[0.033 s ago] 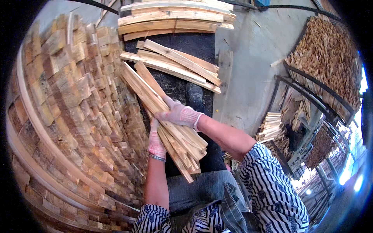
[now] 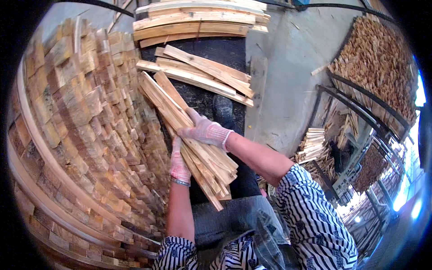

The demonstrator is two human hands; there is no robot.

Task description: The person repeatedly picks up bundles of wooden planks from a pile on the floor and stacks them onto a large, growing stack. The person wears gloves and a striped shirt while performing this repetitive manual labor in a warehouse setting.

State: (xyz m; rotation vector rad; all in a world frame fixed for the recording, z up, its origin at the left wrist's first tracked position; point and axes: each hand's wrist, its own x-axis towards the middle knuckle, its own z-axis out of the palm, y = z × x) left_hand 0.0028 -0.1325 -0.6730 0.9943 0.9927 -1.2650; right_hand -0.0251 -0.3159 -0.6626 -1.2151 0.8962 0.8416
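Observation:
A loose bundle of wooden strips (image 2: 211, 158) lies slanted across my lap, its far ends fanned toward the upper left. My left hand (image 2: 179, 163), in a pale knitted glove with a band at the wrist, is wrapped round the bundle's left side; its fingers are partly hidden by the wood. From the right, my right hand (image 2: 205, 130), gloved the same way, grips the top of the strips with its thumb pointing away from me. Several loose wooden strips (image 2: 198, 75) rest on the dark surface (image 2: 191, 96) just beyond the bundle.
A neat pile of strips (image 2: 193, 22) sits at the far end of the dark surface. Close on my left rises a high stack of wood ends (image 2: 90, 117). To the right are a dark metal frame (image 2: 353, 109), a large mass of strips (image 2: 373, 67) and a smaller pile (image 2: 312, 145).

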